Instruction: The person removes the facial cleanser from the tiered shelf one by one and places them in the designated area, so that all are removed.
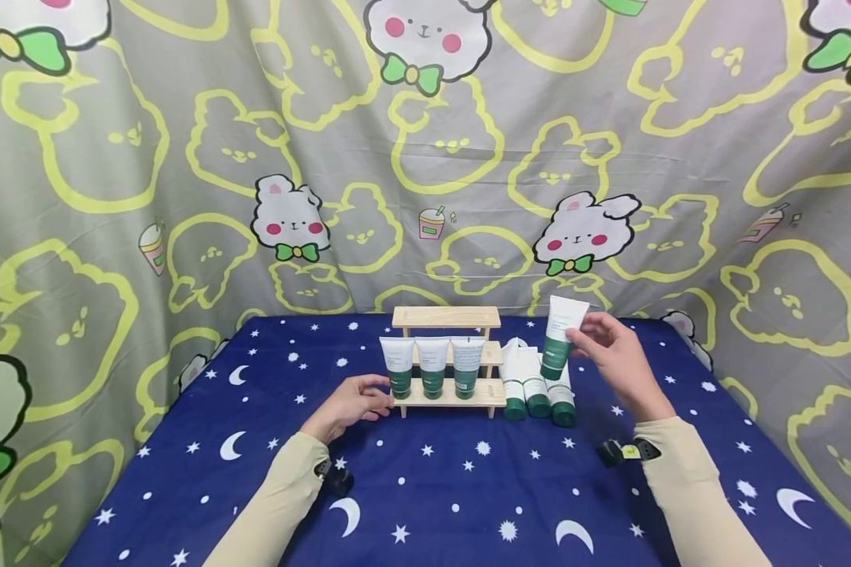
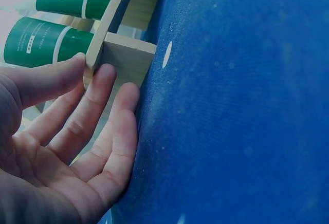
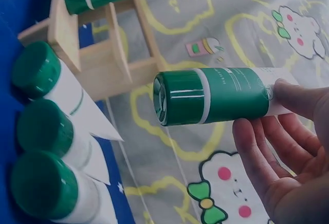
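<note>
My right hand [image 1: 613, 358] holds up a white and green squeeze tube [image 1: 564, 335] with its green cap downward, above several similar tubes lying on the cloth. Thumb and fingers pinch its white upper part, as the right wrist view shows for this tube [image 3: 221, 95]. At the left end of a three-step wooden rack [image 1: 445, 316], my left hand [image 1: 354, 402] pinches the corner of the lowest step [image 2: 105, 31] between thumb and fingers. Three tubes stand on their caps in a row on that step, among them a middle tube [image 1: 432, 366].
Right of the rack lie the other tubes [image 1: 537, 394], caps toward me. A dark blue cloth [image 1: 284, 488] with white moons and stars covers the table. Behind it hangs a grey curtain [image 1: 369, 260] with cartoon prints. The rack's upper two steps rise toward the back.
</note>
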Motion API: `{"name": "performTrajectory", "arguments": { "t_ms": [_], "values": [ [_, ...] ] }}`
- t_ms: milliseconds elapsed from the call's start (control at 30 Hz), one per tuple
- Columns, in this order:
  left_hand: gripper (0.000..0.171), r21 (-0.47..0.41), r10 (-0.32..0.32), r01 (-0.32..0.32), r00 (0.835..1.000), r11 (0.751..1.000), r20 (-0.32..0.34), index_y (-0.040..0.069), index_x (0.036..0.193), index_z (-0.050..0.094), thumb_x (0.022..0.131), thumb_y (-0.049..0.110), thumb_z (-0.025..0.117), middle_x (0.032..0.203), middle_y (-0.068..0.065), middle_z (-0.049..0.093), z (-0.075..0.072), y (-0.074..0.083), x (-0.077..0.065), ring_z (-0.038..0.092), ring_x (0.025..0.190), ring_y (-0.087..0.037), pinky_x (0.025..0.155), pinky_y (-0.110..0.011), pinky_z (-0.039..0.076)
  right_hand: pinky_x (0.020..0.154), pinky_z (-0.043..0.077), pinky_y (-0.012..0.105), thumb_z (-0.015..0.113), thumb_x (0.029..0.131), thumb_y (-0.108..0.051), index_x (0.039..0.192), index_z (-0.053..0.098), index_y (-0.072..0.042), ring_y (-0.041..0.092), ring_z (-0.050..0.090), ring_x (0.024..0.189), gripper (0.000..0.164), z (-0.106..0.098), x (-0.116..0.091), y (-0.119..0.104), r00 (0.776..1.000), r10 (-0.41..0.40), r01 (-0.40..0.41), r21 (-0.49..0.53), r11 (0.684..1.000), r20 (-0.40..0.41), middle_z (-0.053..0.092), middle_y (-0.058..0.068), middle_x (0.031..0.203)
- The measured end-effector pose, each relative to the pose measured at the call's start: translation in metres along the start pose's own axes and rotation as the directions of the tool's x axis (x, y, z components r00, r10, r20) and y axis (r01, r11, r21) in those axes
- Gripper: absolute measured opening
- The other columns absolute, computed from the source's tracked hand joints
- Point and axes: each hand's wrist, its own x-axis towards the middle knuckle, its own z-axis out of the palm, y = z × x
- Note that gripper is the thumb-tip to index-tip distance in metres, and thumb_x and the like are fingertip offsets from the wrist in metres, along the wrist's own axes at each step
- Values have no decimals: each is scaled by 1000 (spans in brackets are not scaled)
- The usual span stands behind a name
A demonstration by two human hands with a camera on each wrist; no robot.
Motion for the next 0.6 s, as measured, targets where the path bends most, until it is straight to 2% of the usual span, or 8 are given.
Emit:
{"name": "performTrajectory", "arguments": {
  "t_ms": [167,400,600],
  "values": [
    [42,3,-1,1,1000,1000,-1,-5,134,58,94,4,69,97,-15,77,1,0,0,75,87,-26,75,-36,60,74,60,24,69,99,-11,114,57,-7,2,68,87,20,-15,3,0,999,3,2,107,994,-45,70,-14,94],
    [43,-4,-4,4,1000,1000,4,-6,135,57,95,4,69,99,-17,76,0,1,0,75,88,-28,77,-38,60,72,59,21,71,97,-13,114,55,-8,3,69,86,24,-38,5,10,996,48,-30,218,976,-77,71,-10,93],
    [43,-12,-5,5,1000,1000,10,-5,135,57,95,4,69,98,-16,77,0,1,1,75,86,-25,76,-34,60,71,59,22,70,98,-14,112,54,-9,2,68,85,23,-52,6,25,991,103,-79,254,964,-82,71,-12,93]
  ]
}}
